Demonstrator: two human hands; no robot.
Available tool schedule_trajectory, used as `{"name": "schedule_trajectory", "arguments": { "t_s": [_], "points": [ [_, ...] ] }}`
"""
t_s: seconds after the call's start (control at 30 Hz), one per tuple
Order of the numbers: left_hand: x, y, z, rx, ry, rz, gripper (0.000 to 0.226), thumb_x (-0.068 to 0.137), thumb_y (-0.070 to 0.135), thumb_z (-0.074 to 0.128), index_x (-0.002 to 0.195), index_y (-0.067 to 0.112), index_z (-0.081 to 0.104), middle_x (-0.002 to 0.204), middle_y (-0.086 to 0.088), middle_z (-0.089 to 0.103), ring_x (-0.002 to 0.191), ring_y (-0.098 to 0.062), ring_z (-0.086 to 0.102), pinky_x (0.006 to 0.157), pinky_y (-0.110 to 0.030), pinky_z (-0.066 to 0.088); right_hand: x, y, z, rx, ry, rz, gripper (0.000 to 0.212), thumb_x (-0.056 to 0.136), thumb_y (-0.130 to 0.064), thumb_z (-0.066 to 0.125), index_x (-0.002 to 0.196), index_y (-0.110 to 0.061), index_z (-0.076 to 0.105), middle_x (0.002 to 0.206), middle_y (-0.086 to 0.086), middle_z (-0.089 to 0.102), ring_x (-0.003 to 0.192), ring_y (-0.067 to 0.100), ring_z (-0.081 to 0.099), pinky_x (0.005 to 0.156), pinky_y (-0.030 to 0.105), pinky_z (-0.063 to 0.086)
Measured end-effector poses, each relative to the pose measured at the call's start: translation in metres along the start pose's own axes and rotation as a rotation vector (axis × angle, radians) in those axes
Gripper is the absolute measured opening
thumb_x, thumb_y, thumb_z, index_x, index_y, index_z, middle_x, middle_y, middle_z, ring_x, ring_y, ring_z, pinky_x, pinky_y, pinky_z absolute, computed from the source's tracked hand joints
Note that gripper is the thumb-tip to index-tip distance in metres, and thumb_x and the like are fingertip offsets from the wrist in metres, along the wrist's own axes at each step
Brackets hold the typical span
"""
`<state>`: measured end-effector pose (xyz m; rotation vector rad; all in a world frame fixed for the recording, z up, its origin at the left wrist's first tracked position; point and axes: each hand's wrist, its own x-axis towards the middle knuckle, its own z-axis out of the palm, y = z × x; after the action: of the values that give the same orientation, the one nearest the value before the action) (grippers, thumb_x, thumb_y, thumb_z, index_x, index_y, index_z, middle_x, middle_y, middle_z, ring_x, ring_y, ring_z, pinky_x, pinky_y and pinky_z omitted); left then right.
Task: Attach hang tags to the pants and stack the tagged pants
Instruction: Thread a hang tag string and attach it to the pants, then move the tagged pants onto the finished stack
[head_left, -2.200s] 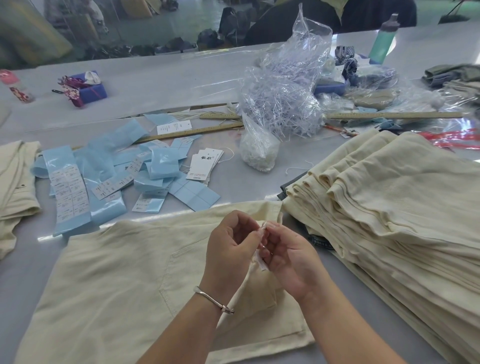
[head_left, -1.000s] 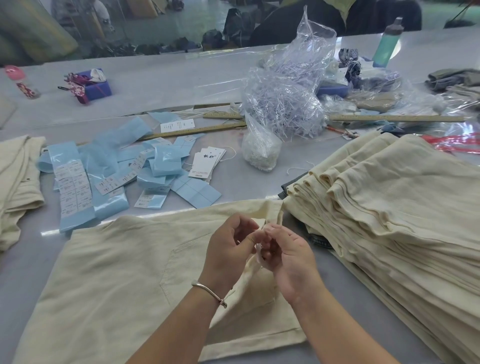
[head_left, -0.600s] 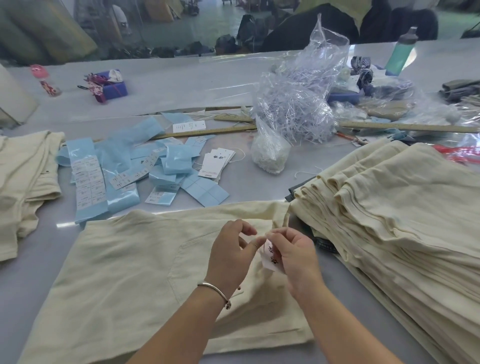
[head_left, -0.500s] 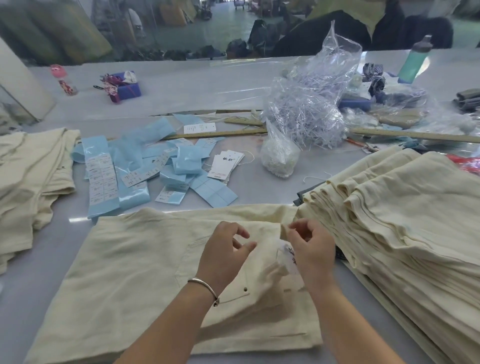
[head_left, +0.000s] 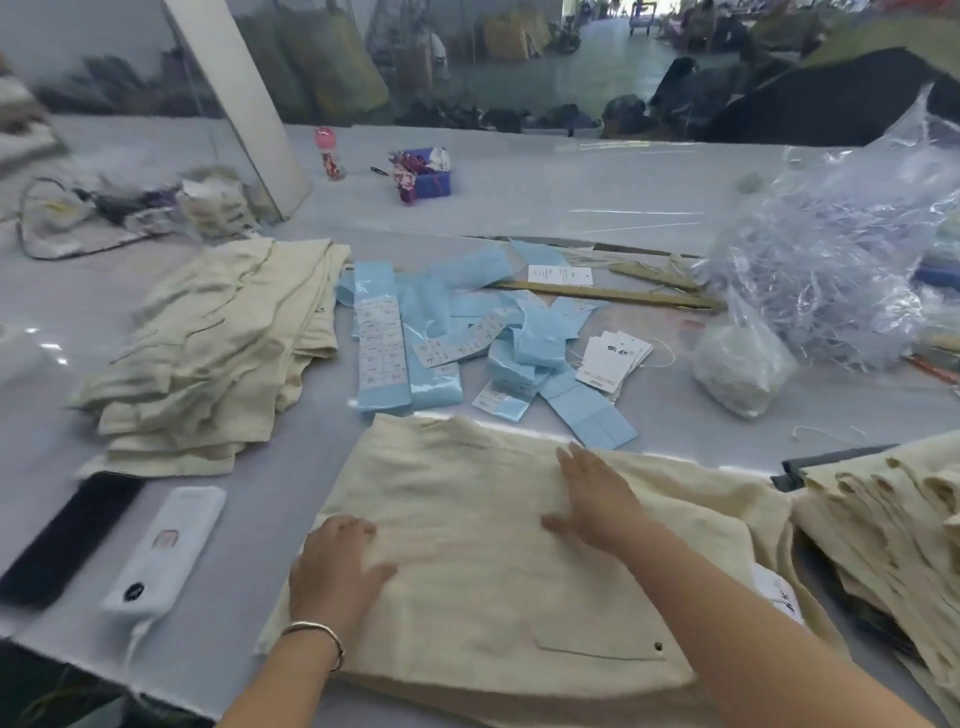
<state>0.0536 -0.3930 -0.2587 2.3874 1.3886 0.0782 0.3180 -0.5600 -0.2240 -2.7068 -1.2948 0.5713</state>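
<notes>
Cream pants (head_left: 483, 597) lie folded flat on the grey table in front of me. My left hand (head_left: 337, 566) rests on their left edge, fingers bent over the cloth. My right hand (head_left: 597, 499) lies flat and open on their upper middle. A white hang tag (head_left: 779, 597) sticks out from under my right forearm at the pants' right side. A messy stack of cream pants (head_left: 218, 358) sits at the left. A taller stack of folded cream pants (head_left: 893, 525) sits at the right. Loose white hang tags (head_left: 613, 364) lie further back.
Blue label strips (head_left: 441, 332) are scattered behind the pants. A clear bag of plastic fasteners (head_left: 831, 260) and a small white bag (head_left: 743, 369) stand at the back right. A white device (head_left: 166, 551) and a dark bar (head_left: 67, 540) lie at the left front edge. Wooden rulers (head_left: 608, 296) lie behind.
Both hands let go of the tag and string and moved onto the pants, now pressing them flat. The view swung left, showing the left stack and the white device.
</notes>
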Motion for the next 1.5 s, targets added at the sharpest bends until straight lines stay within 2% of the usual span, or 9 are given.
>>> {"name": "schedule_trajectory", "arguments": {
  "t_s": [0.17, 0.27, 0.37, 0.63, 0.83, 1.1, 1.27, 1.37, 1.5],
  "points": [
    [0.006, -0.05, -0.007, -0.021, 0.047, -0.2, 0.084, 0.065, 0.067, 0.074, 0.127, 0.018, 0.045, 0.128, -0.011, 0.047, 0.121, -0.033, 0.043, 0.093, -0.041, 0.042, 0.019, 0.014, 0.004, -0.102, 0.038, 0.146, 0.12, 0.056, -0.079, 0.068, 0.146, -0.015, 0.022, 0.142, 0.005, 0.04, 0.129, 0.026, 0.039, 0.1, 0.04, 0.039],
    [0.008, -0.053, -0.003, -0.114, -0.004, -0.163, 0.069, 0.072, 0.059, 0.075, 0.117, 0.013, 0.048, 0.118, -0.011, 0.061, 0.11, -0.033, 0.058, 0.081, -0.037, 0.046, 0.02, 0.006, 0.012, -0.175, 0.077, 0.165, 0.087, 0.061, -0.076, 0.068, 0.12, -0.018, 0.043, 0.123, 0.004, 0.054, 0.114, 0.025, 0.05, 0.087, 0.038, 0.04],
    [0.009, -0.055, -0.005, -0.222, -0.027, -0.093, 0.051, 0.077, 0.049, 0.075, 0.105, 0.016, 0.049, 0.106, -0.007, 0.067, 0.099, -0.031, 0.064, 0.073, -0.033, 0.045, 0.008, -0.001, 0.022, -0.193, 0.11, 0.175, 0.058, 0.072, -0.071, 0.062, 0.096, -0.023, 0.04, 0.108, 0.001, 0.063, 0.1, 0.024, 0.058, 0.074, 0.034, 0.035],
    [0.005, -0.02, -0.053, -0.325, 0.085, 0.4, 0.028, 0.085, 0.021, 0.069, 0.112, 0.017, 0.064, 0.096, -0.005, 0.071, 0.091, -0.035, 0.064, 0.068, -0.032, 0.04, -0.104, -0.011, 0.038, -0.021, 0.4, 0.319, 0.046, 0.083, -0.074, 0.037, 0.087, -0.028, 0.035, 0.094, -0.001, 0.067, 0.088, 0.028, 0.063, 0.062, 0.034, 0.033],
    [-0.019, 0.084, -0.092, -0.638, 0.066, 0.716, 0.024, 0.083, 0.05, 0.06, 0.08, 0.027, 0.056, 0.07, 0.01, 0.061, 0.067, -0.004, 0.056, 0.058, -0.014, 0.038, -0.262, 0.024, -0.005, 0.018, 0.852, 0.718, 0.051, 0.074, -0.078, 0.044, 0.078, -0.029, 0.052, 0.071, 0.007, 0.066, 0.072, 0.034, 0.065, 0.055, 0.034, 0.037],
    [-0.099, 0.269, -0.102, -0.808, 0.065, 1.081, 0.034, 0.085, 0.045, 0.062, 0.103, 0.018, 0.072, 0.082, -0.001, 0.068, 0.073, -0.007, 0.053, 0.067, -0.029, 0.036, -0.433, 0.073, -0.085, -0.285, 1.235, 0.993, 0.068, 0.074, -0.078, 0.047, 0.098, -0.018, 0.067, 0.07, 0.014, 0.068, 0.069, 0.037, 0.066, 0.058, 0.035, 0.042],
    [-0.137, 0.38, -0.113, -1.052, -0.036, 1.165, 0.035, 0.083, 0.051, 0.057, 0.116, 0.041, 0.064, 0.075, 0.013, 0.064, 0.064, 0.012, 0.048, 0.067, -0.026, 0.043, -0.505, 0.117, -0.161, -0.413, 1.268, 0.997, 0.079, 0.071, -0.088, 0.037, 0.095, -0.018, 0.064, 0.079, 0.017, 0.067, 0.075, 0.039, 0.063, 0.062, 0.039, 0.042],
    [-0.149, 0.438, -0.114, -1.174, -0.05, 1.167, 0.035, 0.085, 0.044, 0.06, 0.118, 0.034, 0.068, 0.079, 0.017, 0.063, 0.073, 0.003, 0.05, 0.071, -0.029, 0.046, -0.533, 0.151, -0.22, -0.433, 1.242, 0.977, 0.073, 0.068, -0.09, 0.042, 0.091, -0.024, 0.062, 0.072, 0.004, 0.053, 0.077, 0.035, 0.058, 0.075, 0.045, 0.043],
    [-0.151, 0.494, -0.1, -1.257, -0.005, 1.177, 0.038, 0.088, 0.037, 0.059, 0.124, 0.05, 0.06, 0.103, 0.009, 0.071, 0.084, -0.002, 0.059, 0.076, -0.026, 0.049, -0.533, 0.214, -0.282, -0.531, 1.228, 0.939, 0.079, 0.065, -0.091, 0.044, 0.092, -0.019, 0.062, 0.068, 0.0, 0.05, 0.069, 0.027, 0.049, 0.063, 0.034, 0.034]
  ]
}}
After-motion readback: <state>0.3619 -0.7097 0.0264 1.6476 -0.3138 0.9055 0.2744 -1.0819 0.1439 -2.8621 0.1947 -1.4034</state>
